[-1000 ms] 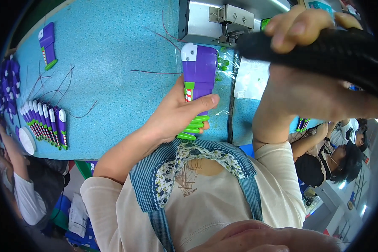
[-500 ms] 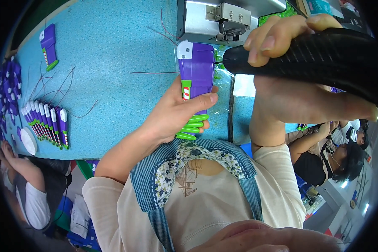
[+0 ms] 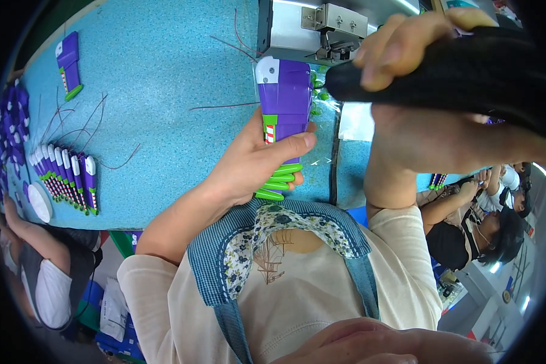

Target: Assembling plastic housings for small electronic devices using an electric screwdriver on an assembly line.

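Note:
My left hand [image 3: 252, 158] is closed around a small stack of purple plastic toy legs [image 3: 285, 100], with white and grey tops and bright green feet fanned out below my thumb. In my raised right hand [image 3: 418, 136] is a black electric screwdriver [image 3: 461, 70], gripped with the fingers over its body. Its thin tip points left, at the side edge of the top leg. Blur hides whether the tip touches the plastic. A thin dark wire runs out to the left from behind the legs.
A metal machine [image 3: 330, 27] stands at the far edge, with small green parts [image 3: 321, 96] near it. On the left, a row of purple legs [image 3: 64, 176] with wires lies beside a white oval piece [image 3: 40, 202]. One leg [image 3: 70, 64] lies apart. Other people sit at both sides.
The screwdriver and my right hand have shifted slightly right and are now blurred. My left hand and the stack have barely moved. The person at left has moved an arm.

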The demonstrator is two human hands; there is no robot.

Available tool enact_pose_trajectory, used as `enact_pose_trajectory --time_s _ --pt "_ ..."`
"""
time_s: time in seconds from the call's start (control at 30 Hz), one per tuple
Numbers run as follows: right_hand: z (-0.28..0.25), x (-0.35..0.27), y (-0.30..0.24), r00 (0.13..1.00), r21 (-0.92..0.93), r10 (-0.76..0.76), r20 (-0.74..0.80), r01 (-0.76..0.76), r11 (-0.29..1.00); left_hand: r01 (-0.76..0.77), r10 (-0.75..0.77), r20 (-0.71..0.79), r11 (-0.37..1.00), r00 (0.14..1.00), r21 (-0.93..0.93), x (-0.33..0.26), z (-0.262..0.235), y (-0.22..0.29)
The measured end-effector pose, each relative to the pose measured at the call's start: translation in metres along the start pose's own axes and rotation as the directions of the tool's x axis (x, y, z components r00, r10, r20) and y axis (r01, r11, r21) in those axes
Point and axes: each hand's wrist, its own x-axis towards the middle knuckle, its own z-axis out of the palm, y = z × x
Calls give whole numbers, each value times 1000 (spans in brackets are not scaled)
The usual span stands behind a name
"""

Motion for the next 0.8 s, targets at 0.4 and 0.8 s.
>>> enact_pose_trajectory --time_s 0.4,0.8 --pt "11 -3 -2 974 78 -9 -226 28 997 -94 94 -4 995 996 -21 0 1 1" --pt "13 -13 -6 985 -11 109 -132 -111 994 -65 65 1 998 998 -15 0 2 3"
